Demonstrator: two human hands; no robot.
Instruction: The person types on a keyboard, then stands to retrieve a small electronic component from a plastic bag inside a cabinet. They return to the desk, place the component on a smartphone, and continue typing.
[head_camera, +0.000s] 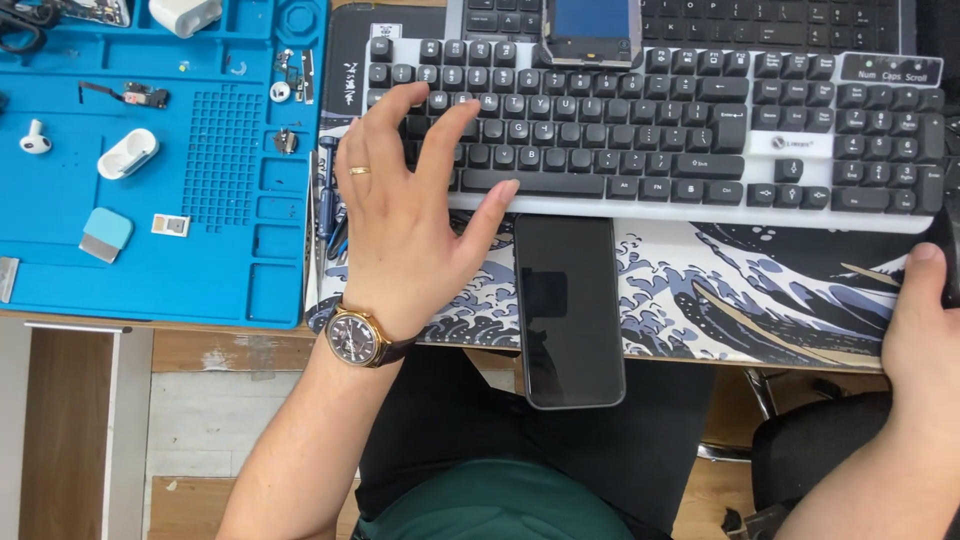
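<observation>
My left hand (405, 215) hovers over the left half of a white keyboard with black keys (650, 140), fingers spread, thumb near the space bar, holding nothing. It wears a gold ring and a brown wristwatch. A black smartphone (568, 310) lies face up just below the keyboard, overhanging the desk edge, right of this hand. My right hand (925, 320) rests at the right edge of the wave-patterned desk mat (760, 290), its thumb touching a dark object that is cut off by the frame.
A blue repair mat (150, 250) at the left holds an earbud, a white earbud case, small parts and a blue scraper. A small device with a blue screen (592, 30) stands behind the keyboard. Screwdrivers lie between the mats. A black chair sits at lower right.
</observation>
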